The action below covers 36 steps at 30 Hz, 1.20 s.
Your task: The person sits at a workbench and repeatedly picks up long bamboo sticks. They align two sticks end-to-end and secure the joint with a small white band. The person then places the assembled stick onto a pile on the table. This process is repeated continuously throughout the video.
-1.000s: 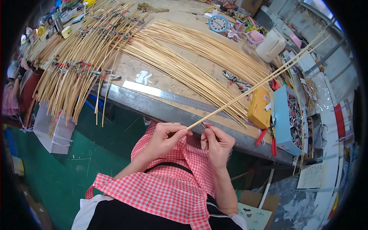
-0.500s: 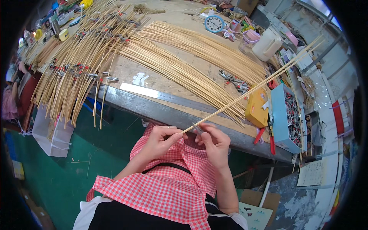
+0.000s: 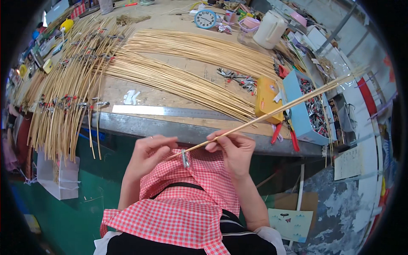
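My right hand [image 3: 234, 154] pinches a few long, thin cane-like sticks [image 3: 267, 114] between thumb and fingers. They slant up to the right over the table, their far ends blurred. Close to their lower left end hangs a small metal clip [image 3: 185, 158], clamped on the sticks in front of my checked apron. My left hand [image 3: 148, 156] is beside that end, thumb and fingers apart, with nothing seen in it.
Loose sticks [image 3: 187, 78] lie in two bundles across the table. Clipped sticks [image 3: 55, 131] overhang its left edge. A steel ruler [image 3: 170, 111] lies near the front. Rightward are a yellow box [image 3: 267, 101], red-handled pliers [image 3: 294, 139] and a blue box [image 3: 297, 97] of clips.
My left hand has let go of the sticks and moved left. The clip, earlier by my right fingers, now shows left of them near the sticks' end. The view has shifted.
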### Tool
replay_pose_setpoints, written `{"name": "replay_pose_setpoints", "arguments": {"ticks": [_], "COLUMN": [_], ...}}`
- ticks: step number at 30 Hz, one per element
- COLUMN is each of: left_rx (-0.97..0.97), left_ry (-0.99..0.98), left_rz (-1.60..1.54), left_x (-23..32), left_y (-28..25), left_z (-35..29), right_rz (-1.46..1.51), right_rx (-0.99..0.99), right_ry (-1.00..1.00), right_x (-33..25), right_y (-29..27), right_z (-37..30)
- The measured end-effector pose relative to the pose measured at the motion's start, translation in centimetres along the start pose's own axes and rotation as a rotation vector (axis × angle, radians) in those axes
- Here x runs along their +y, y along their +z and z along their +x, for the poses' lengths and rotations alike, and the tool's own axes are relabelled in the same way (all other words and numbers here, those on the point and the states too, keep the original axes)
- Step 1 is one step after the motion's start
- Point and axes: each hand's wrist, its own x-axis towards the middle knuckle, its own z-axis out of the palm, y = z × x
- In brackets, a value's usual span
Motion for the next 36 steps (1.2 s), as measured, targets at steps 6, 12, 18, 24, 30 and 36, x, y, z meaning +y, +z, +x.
{"name": "replay_pose_setpoints", "arguments": {"ticks": [6, 12, 18, 24, 30, 36], "left_rx": [0.098, 0.081, 0.095, 0.016, -0.078, -0.184], "left_ry": [0.36, 0.409, 0.32, 0.315, 0.272, 0.157], "left_rz": [0.353, 0.362, 0.469, 0.505, 0.506, 0.291], "left_x": [6.3, 6.2, 5.6, 4.6, 3.9, 2.7], "left_y": [2.8, 3.4, 1.9, 1.5, 0.3, -0.6], "left_z": [4.0, 3.8, 2.0, 0.8, 0.0, 0.1], "right_rz": [-0.279, -0.445, -0.201, -0.099, -0.117, -0.239], "right_rx": [-0.063, -0.228, -0.104, -0.031, -0.05, -0.13], "right_ry": [-0.128, -0.256, -0.077, -0.109, -0.038, -0.067], "right_x": [3.0, 4.2, -0.2, -1.8, -0.7, -0.3], "right_y": [4.1, 4.3, 1.2, 0.1, 0.7, 1.7], "right_z": [-1.3, -1.8, -0.1, -0.1, -0.3, -0.5]}}
